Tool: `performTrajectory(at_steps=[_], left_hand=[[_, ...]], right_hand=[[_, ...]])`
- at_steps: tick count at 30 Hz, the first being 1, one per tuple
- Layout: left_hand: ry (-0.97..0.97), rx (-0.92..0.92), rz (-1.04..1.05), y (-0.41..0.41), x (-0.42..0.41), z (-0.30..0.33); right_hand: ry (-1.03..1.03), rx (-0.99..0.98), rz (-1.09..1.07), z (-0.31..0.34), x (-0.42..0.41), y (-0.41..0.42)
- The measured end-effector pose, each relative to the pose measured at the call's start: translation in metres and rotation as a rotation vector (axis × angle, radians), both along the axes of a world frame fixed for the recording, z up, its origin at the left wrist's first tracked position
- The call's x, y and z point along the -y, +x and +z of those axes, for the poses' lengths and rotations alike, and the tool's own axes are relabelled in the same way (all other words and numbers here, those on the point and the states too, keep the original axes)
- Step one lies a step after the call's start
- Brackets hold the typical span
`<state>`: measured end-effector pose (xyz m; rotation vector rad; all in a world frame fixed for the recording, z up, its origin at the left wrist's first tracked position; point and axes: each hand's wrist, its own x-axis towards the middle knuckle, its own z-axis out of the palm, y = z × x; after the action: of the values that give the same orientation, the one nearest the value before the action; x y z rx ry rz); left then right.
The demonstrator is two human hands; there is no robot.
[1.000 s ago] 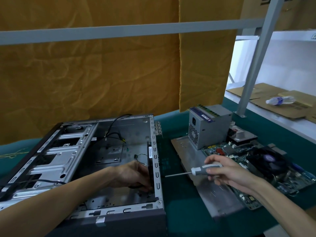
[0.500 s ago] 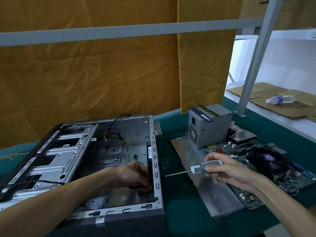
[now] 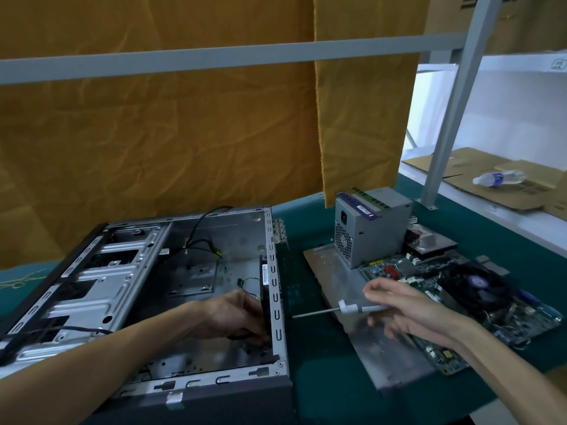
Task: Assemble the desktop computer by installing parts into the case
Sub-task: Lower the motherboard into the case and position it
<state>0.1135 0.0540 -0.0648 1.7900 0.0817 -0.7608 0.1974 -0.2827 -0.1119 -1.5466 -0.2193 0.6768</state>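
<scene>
Since the earlier frames, the screwdriver [image 3: 334,311] has advanced to the left: its tip now meets the outer face of the case's rear panel, where it was previously short of it. The left hand has stayed in place.

At the left, the open computer case [image 3: 92,289] lies on its side on the green table [image 3: 319,391], drive bays at its far left and black cables [image 3: 202,237] running across its floor. The left hand [image 3: 236,317] reaches inside the case, fingers curled round a black fan [image 3: 263,280] and holding it against the inner face of the rear panel [image 3: 274,289].

To the right of that panel, the screwdriver lies nearly level, shaft pointing left. The right hand [image 3: 408,314] holds its white handle, thumb and fingers pinching it loosely, with the lower fingers blurred.

Under that hand, a grey metal side panel [image 3: 380,363] lies flat on the table. A grey power supply [image 3: 371,228] stands upright on its far end. Just right of it, a motherboard [image 3: 521,320] with a black cooler fan lies partly on the panel, and a hard drive [image 3: 429,243] sits behind it.

Further right, a plastic bottle [image 3: 498,178] lies on flattened cardboard [image 3: 506,197].
</scene>
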Motion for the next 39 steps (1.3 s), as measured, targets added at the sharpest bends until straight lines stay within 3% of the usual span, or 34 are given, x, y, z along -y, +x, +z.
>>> performTrajectory(at_steps=[5,9,13,17,22,26,31,35,39], left_hand=[[0.003,0.002,0.003,-0.001,0.0,0.0],[0.013,0.02,0.006,-0.002,0.0,0.002],[0.01,0.021,-0.006,-0.002,0.001,0.002],[0.011,0.018,-0.012,-0.003,0.002,0.004],[0.02,0.015,-0.012,-0.004,0.002,0.006],[0.026,0.009,-0.012,-0.003,0.002,0.007],[0.037,0.006,-0.019,-0.003,0.002,0.006],[0.041,0.003,-0.015,-0.001,0.001,0.006],[0.059,0.025,-0.016,-0.002,0.0,0.004]], right_hand=[[-0.156,0.096,-0.027,-0.003,-0.005,0.001],[0.003,0.024,0.019,0.002,0.003,0.004],[-0.144,0.047,0.006,0.0,-0.003,0.002],[-0.005,0.009,0.004,0.002,0.0,0.003],[-0.146,0.089,-0.016,-0.001,-0.007,0.004],[-0.018,0.044,0.033,0.0,0.002,0.005],[-0.18,0.075,-0.011,0.001,-0.007,0.006],[-0.004,-0.036,0.059,0.007,0.004,0.006],[-0.198,0.071,0.048,0.002,-0.004,0.005]])
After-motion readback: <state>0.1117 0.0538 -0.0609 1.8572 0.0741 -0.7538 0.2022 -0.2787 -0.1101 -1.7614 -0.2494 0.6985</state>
